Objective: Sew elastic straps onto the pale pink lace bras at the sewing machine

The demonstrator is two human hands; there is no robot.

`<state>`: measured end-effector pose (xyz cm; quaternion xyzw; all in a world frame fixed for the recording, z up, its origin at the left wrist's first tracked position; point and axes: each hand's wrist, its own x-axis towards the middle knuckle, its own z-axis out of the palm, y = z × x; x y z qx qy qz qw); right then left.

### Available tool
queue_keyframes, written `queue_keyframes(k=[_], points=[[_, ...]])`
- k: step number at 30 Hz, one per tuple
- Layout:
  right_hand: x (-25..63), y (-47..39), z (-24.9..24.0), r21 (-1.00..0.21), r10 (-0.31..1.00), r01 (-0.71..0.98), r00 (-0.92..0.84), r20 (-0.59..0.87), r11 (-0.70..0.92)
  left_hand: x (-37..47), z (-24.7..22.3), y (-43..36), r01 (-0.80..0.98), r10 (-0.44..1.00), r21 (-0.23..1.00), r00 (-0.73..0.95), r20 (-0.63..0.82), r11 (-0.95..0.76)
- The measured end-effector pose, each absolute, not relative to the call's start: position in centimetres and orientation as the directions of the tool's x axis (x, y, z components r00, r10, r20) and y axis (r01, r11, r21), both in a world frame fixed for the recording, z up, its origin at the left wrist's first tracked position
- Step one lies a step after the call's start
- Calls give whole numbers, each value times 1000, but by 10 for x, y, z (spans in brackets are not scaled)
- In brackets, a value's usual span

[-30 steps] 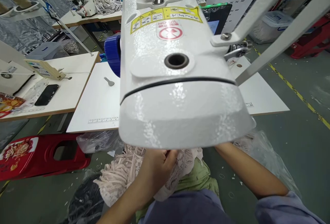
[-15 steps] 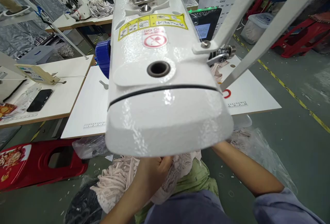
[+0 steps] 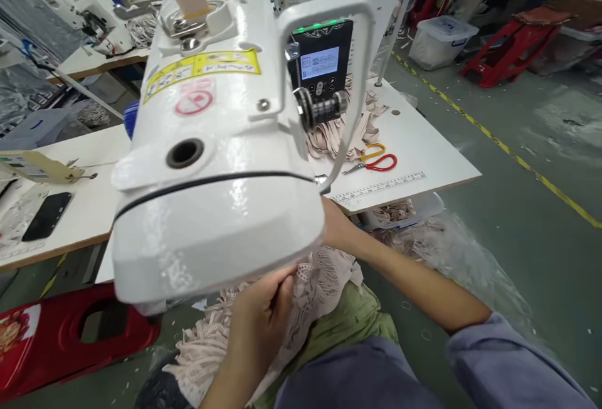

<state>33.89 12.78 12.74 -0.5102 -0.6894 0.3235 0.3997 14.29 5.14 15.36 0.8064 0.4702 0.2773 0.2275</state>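
Note:
A white sewing machine head (image 3: 221, 227) fills the middle of the view. Just below its front edge, my left hand (image 3: 266, 299) pinches pale pink lace fabric (image 3: 324, 277), which hangs over my lap. My right hand (image 3: 333, 224) reaches in under the machine's right side; its fingers are hidden behind the machine head. More pale pink strips (image 3: 202, 346) lie bunched left of my left wrist. On the white table (image 3: 423, 139) to the right are a heap of pink straps (image 3: 357, 133) and red and yellow handled scissors (image 3: 383, 162).
A control panel (image 3: 322, 61) with a lit screen stands behind the machine's metal guard (image 3: 364, 70). A phone (image 3: 47, 216) rests on the left table (image 3: 84, 221). Red stools (image 3: 51, 359) stand at lower left and upper right (image 3: 515, 45). Plastic bags (image 3: 470, 265) lie at right.
The view has turned to the right, so the machine appears further left and the panel, strap heap and scissors show. My left hand still pinches the lace; more of my right forearm shows.

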Motion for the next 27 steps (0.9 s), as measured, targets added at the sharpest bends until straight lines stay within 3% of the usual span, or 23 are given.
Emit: queue_keyframes(k=[4, 10, 17, 27], points=[[337, 124, 132, -866, 970, 438, -110, 217, 243, 138, 149, 48, 676, 882, 566, 364, 301, -472], [331, 119, 138, -894, 974, 387, -80, 211, 226, 134, 136, 47, 716, 920, 591, 200, 336, -371], [336, 119, 139, -874, 975, 432, -73, 211, 221, 139, 132, 51, 685, 913, 617, 195, 357, -388], [339, 121, 136, -860, 966, 440, -100, 240, 259, 147, 140, 51, 660, 931, 657, 237, 280, -365]])
